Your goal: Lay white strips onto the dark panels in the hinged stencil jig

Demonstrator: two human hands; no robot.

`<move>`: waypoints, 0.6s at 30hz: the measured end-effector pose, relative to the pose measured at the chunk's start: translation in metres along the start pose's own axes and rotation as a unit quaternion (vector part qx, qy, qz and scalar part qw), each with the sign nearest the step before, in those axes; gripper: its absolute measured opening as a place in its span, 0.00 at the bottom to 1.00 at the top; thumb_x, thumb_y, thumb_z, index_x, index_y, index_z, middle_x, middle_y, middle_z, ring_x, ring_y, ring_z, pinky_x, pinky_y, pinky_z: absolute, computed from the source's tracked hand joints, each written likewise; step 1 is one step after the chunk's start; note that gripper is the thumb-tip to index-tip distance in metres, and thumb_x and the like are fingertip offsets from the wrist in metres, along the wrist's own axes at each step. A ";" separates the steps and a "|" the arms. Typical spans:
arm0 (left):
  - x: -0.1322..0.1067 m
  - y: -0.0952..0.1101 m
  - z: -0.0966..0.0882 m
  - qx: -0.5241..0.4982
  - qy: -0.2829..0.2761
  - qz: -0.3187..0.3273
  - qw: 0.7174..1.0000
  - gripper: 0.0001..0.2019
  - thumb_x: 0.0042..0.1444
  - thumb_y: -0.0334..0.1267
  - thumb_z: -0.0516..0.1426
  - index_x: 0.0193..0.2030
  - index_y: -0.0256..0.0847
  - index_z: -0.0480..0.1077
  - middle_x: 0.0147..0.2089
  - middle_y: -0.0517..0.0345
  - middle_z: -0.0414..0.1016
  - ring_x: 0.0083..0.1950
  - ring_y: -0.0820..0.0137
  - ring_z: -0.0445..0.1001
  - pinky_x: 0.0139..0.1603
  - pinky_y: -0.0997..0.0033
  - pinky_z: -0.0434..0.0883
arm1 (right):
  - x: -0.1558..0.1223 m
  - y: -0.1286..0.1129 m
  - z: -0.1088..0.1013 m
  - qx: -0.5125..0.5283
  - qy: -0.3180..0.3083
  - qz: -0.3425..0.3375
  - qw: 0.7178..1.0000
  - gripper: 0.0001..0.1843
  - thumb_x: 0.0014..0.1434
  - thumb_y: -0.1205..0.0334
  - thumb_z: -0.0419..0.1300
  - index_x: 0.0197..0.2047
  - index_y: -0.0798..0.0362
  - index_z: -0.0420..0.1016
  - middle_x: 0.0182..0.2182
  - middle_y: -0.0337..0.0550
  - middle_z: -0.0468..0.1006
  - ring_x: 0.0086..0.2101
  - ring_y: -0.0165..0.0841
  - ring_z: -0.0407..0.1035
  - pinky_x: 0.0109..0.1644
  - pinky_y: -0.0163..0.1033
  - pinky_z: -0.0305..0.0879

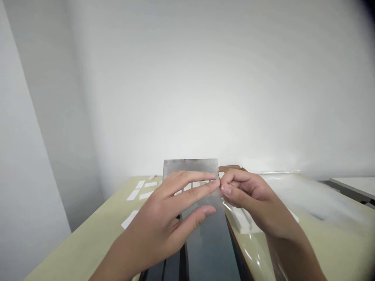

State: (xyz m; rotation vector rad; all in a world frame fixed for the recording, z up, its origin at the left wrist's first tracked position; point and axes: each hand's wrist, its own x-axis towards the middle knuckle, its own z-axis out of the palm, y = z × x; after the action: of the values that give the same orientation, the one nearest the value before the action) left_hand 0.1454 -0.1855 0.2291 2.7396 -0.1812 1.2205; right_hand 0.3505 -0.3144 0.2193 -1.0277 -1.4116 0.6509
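A long grey metal plate (190,168) lies lengthwise on the pale table (88,230) in front of me. My left hand (164,218) rests on the plate with its fingers stretched out flat. My right hand (252,199) is at the plate's right edge, thumb and fingers pinched on the edge of a thin clear film (234,210). The fingertips of both hands almost meet there.
Several small white rectangular strips (140,192) lie on the table to the left of the plate. A sheet of clear plastic (307,195) spreads over the right side, with a white block (249,224) under it. A white wall stands close behind. Another table corner (354,185) shows far right.
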 end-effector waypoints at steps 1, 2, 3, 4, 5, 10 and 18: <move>0.001 0.001 0.000 -0.001 0.009 0.014 1.000 0.22 0.73 0.32 0.58 0.71 0.53 0.69 0.67 0.59 0.73 0.64 0.69 0.74 0.61 0.71 0.76 | 0.000 0.000 0.000 0.002 -0.003 -0.003 1.000 0.14 0.72 0.50 0.64 0.37 0.49 0.75 0.26 0.33 0.59 0.28 0.29 0.50 0.31 0.38 0.45; 0.001 0.001 0.000 -0.005 0.017 0.026 0.999 0.22 0.73 0.30 0.58 0.69 0.52 0.71 0.66 0.59 0.74 0.64 0.70 0.74 0.65 0.70 0.74 | 0.000 0.000 0.000 0.007 -0.006 -0.006 1.000 0.13 0.72 0.50 0.64 0.37 0.49 0.75 0.26 0.33 0.59 0.28 0.28 0.50 0.31 0.38 0.46; 0.002 0.002 0.000 -0.011 0.023 0.036 0.999 0.21 0.73 0.29 0.58 0.68 0.51 0.72 0.65 0.60 0.74 0.63 0.71 0.74 0.65 0.71 0.72 | 0.000 0.000 0.000 0.011 -0.009 -0.009 1.000 0.13 0.72 0.50 0.64 0.38 0.49 0.76 0.26 0.33 0.59 0.28 0.28 0.50 0.31 0.38 0.46; 0.002 0.002 0.000 -0.016 0.031 0.041 0.999 0.20 0.72 0.28 0.58 0.66 0.51 0.74 0.64 0.61 0.75 0.62 0.72 0.75 0.64 0.72 0.72 | 0.000 0.000 0.000 0.016 -0.011 -0.013 1.000 0.13 0.72 0.50 0.65 0.37 0.49 0.76 0.26 0.33 0.59 0.27 0.28 0.50 0.31 0.38 0.46; 0.002 0.003 0.001 -0.017 0.038 0.039 0.998 0.19 0.72 0.28 0.59 0.65 0.51 0.74 0.63 0.61 0.76 0.61 0.72 0.75 0.63 0.73 0.73 | 0.000 0.000 0.000 0.018 -0.011 -0.015 1.000 0.13 0.72 0.50 0.65 0.37 0.49 0.76 0.26 0.33 0.59 0.27 0.28 0.50 0.31 0.38 0.46; -0.001 0.002 0.003 0.005 0.021 -0.030 0.999 0.24 0.73 0.37 0.60 0.73 0.54 0.66 0.67 0.60 0.72 0.63 0.71 0.74 0.62 0.75 0.74 | -0.002 -0.001 0.001 0.010 -0.009 -0.007 1.000 0.14 0.72 0.49 0.64 0.37 0.49 0.75 0.26 0.33 0.59 0.27 0.28 0.50 0.31 0.38 0.46; -0.002 0.000 0.006 -0.003 0.036 0.001 0.999 0.21 0.72 0.32 0.60 0.69 0.51 0.71 0.66 0.61 0.74 0.62 0.72 0.75 0.63 0.73 0.72 | -0.002 -0.002 0.002 0.028 -0.004 0.001 1.000 0.14 0.73 0.50 0.63 0.37 0.49 0.76 0.26 0.33 0.58 0.27 0.28 0.49 0.31 0.38 0.46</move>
State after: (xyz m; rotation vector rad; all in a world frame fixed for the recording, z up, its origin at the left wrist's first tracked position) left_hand 0.1487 -0.1866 0.2239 2.6853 -0.1813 1.3143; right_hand 0.3483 -0.3163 0.2198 -0.9827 -1.3921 0.6933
